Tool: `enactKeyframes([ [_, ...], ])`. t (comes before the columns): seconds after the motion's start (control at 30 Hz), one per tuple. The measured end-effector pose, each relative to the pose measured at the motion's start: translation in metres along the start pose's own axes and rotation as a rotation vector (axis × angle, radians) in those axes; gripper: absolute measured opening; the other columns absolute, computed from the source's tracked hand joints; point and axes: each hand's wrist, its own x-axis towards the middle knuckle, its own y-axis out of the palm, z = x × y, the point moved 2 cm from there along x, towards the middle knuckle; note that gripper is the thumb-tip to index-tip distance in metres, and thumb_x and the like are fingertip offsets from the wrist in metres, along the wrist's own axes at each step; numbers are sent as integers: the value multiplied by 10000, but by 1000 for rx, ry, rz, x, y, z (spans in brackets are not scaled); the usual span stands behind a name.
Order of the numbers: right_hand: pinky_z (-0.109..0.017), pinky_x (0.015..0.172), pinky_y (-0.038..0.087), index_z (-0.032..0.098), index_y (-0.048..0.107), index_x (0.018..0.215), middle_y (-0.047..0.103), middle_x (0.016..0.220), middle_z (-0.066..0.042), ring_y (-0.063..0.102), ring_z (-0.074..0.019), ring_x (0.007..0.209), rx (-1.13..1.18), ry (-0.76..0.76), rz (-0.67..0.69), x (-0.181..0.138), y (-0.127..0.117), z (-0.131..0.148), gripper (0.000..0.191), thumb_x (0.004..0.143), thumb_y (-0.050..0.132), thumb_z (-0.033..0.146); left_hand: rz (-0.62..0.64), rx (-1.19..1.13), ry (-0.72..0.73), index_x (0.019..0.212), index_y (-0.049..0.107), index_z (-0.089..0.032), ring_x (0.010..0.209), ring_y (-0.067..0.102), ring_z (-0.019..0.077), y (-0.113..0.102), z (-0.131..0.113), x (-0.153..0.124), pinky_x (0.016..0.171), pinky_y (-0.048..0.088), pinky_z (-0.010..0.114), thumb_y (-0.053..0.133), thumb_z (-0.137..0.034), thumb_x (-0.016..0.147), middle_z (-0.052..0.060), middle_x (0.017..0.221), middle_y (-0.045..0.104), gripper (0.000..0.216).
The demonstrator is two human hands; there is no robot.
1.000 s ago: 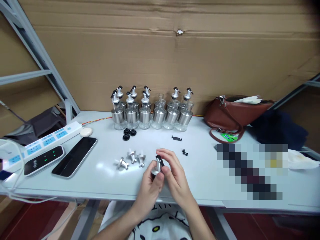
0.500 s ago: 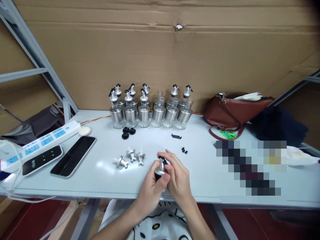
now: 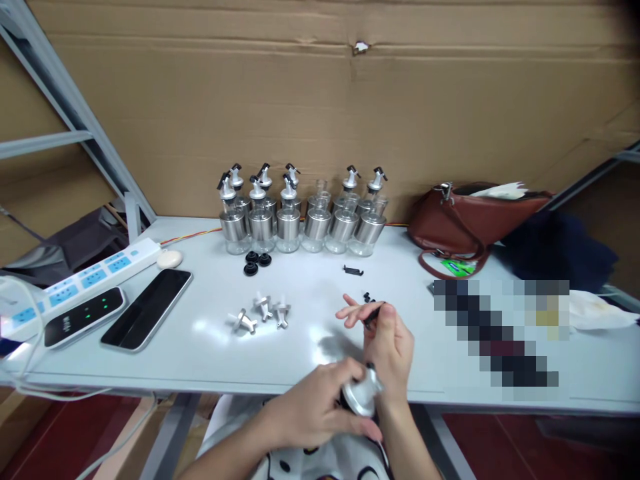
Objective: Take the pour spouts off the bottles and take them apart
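Observation:
My left hand (image 3: 315,407) is closed around a silver pourer cap (image 3: 361,393) at the table's front edge. My right hand (image 3: 385,337) reaches forward beside it, pinching a small black piece (image 3: 373,315) between thumb and fingers while its other fingers stretch out. More small black pieces (image 3: 367,297) lie just beyond that hand. Three silver pourer spouts (image 3: 260,313) lie on the table to the left. A black clip (image 3: 353,270) rests farther back.
Several glass bottles with steel bands (image 3: 300,213) stand in rows at the back, most with pourer tops. Black rubber rings (image 3: 255,261) lie in front of them. A phone (image 3: 147,310), a device with green lights (image 3: 83,317) and a power strip (image 3: 85,280) sit left; a brown bag (image 3: 470,220) right.
My left hand pulled the silver cap back toward me and lower. My right hand left the cap and moved right and forward to the small black pieces, taking one up.

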Motion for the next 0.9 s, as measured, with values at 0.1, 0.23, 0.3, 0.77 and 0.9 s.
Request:
enactKeyframes([
  [0.1,-351,820,499,187,607,765,591,783,-27,603,-159,800,-221,-12,-56,2,-4,0,381,948,386,439,-148,-268,65,909,414,-199,507,348,74,-2,7,4,517,303,205,525,-650,805,-64,610,404,476],
  [0.23,-291,678,478,186,657,837,584,776,-32,567,-147,706,-417,-17,-48,6,-11,8,305,907,464,411,-321,-402,130,950,401,-205,512,363,73,-4,15,7,509,317,198,504,-558,878,-68,602,398,374],
  [0.3,-289,644,484,184,651,860,600,703,-19,586,-150,656,-418,-10,-30,14,-19,17,253,875,510,394,-334,-410,125,950,409,-202,520,375,75,-5,15,7,511,322,202,526,-544,873,-64,604,410,370],
  [0.77,-225,574,412,176,611,780,671,586,-9,623,-141,555,-1311,231,648,125,-28,-15,112,810,517,123,-335,-462,104,934,407,-199,510,374,63,-4,11,6,514,315,205,545,-545,863,-69,601,419,379],
  [0.9,-262,624,375,175,663,921,688,702,-61,629,-196,692,-1415,125,609,122,-34,-20,188,840,494,163,-339,-462,114,938,411,-200,516,381,67,-5,13,6,514,319,205,546,-532,868,-66,604,425,365],
])
